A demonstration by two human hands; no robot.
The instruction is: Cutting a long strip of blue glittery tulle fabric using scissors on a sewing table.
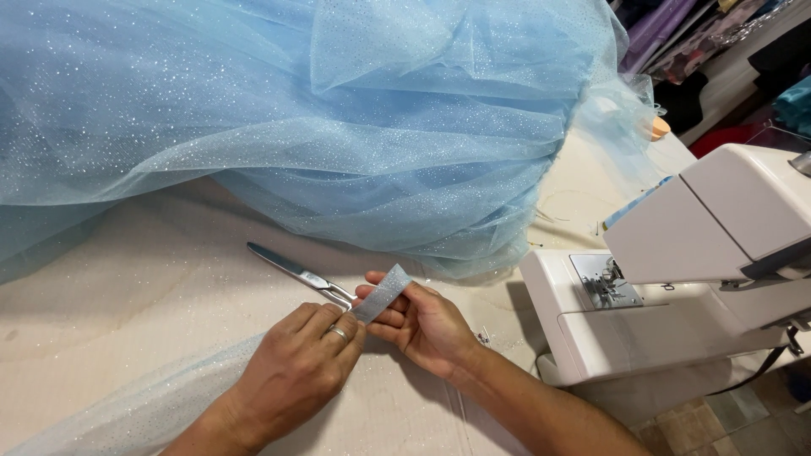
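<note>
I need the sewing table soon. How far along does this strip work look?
Done: a short glittery strip is already cut free, and the scissors lie closed on the table. In hand: the left hand and right hand hold the strip between them. Left: nothing sits under the sewing machine needle, so stitching looks not yet begun.

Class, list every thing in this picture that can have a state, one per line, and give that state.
Silver metal scissors: blades closed, lying flat on the table, handles hidden under the left hand.
Short grey glittery ribbon strip: held taut between both hands, tilted.
Pale blue glittery tulle fabric: heaped in folds on the beige table.
White sewing machine: nothing under its needle.
Left hand: pinching the strip.
Right hand: pinching the strip.
</note>
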